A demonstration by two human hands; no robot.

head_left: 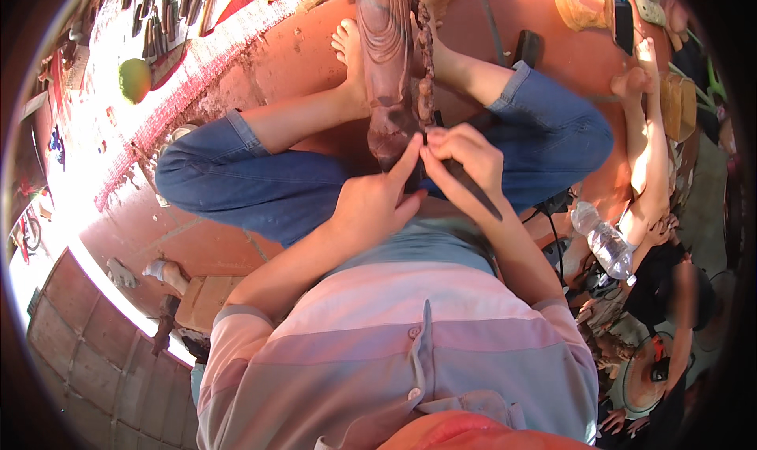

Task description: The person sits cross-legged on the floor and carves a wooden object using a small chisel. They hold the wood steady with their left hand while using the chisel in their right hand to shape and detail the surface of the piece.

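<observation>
A carved reddish-brown wooden statue (pixel 386 48) with draped robe folds lies lengthwise between my bent legs, a knobbly carved staff along its right side. Its darker near end (pixel 392 138) points toward my belly. My left hand (pixel 374 201) is at that near end, index finger stretched along it and thumb lower down, with the wood between them; the other fingers are curled and partly hidden. Closed in a pinch, my right hand (pixel 471 158) grips a slim dark carving tool (pixel 477 191), whose rear part slants back over the wrist. The tool's working tip is hidden by fingers.
Several carving tools (pixel 169 16) lie on a sheet at the upper left, near a green round fruit (pixel 135 80). A phone (pixel 623 22) and a wooden block (pixel 676 107) are at the right. Beside another person's legs (pixel 648 158) is a clear plastic bottle (pixel 603 241).
</observation>
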